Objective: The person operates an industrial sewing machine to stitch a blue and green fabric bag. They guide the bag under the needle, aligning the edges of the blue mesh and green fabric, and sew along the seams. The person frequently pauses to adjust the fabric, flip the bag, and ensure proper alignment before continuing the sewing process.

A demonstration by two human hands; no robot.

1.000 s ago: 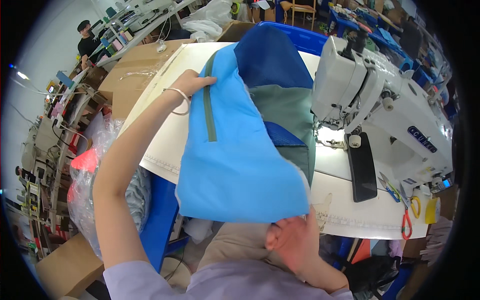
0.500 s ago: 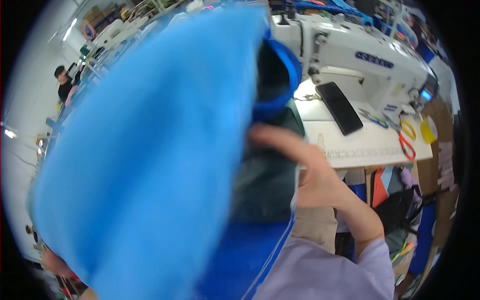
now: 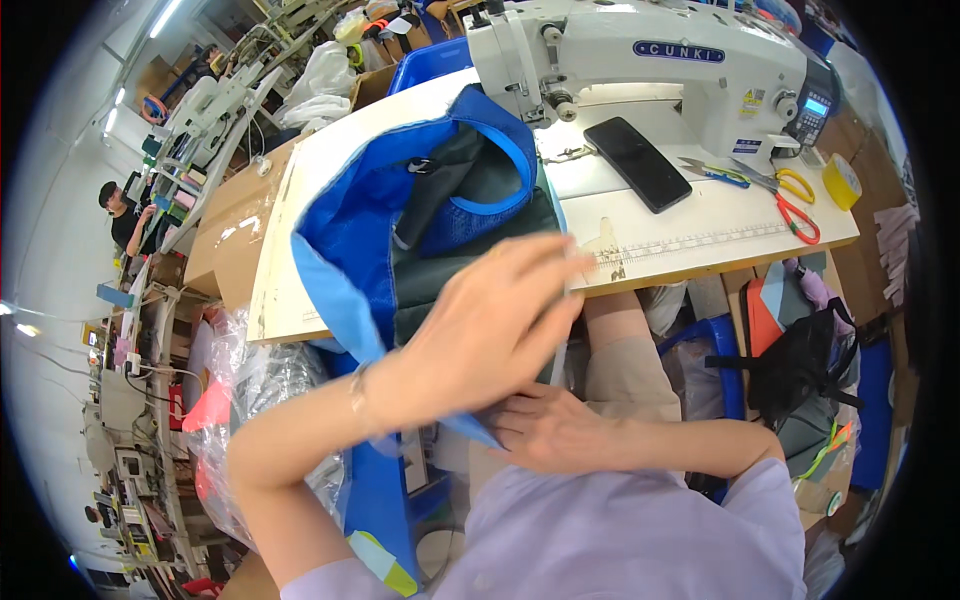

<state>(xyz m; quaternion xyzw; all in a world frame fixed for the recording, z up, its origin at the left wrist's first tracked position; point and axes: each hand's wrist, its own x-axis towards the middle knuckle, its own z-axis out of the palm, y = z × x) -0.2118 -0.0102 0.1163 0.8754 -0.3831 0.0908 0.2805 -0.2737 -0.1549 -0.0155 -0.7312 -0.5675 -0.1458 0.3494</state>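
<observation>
Smoothing a blue and dark green fabric garment [image 3: 420, 220] at the sewing table's [image 3: 700, 250] front edge, the left hand [image 3: 490, 330] lies spread flat; the right hand [image 3: 550, 430] rests open beneath.

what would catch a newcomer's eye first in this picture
The left hand spreads across the middle, lying on a blue and dark green fabric piece draped over the near edge of the sewing table. The right hand lies just below it, by the cloth's lower edge. Behind stands a white sewing machine, with a black phone and red-handled scissors on the tabletop.
</observation>
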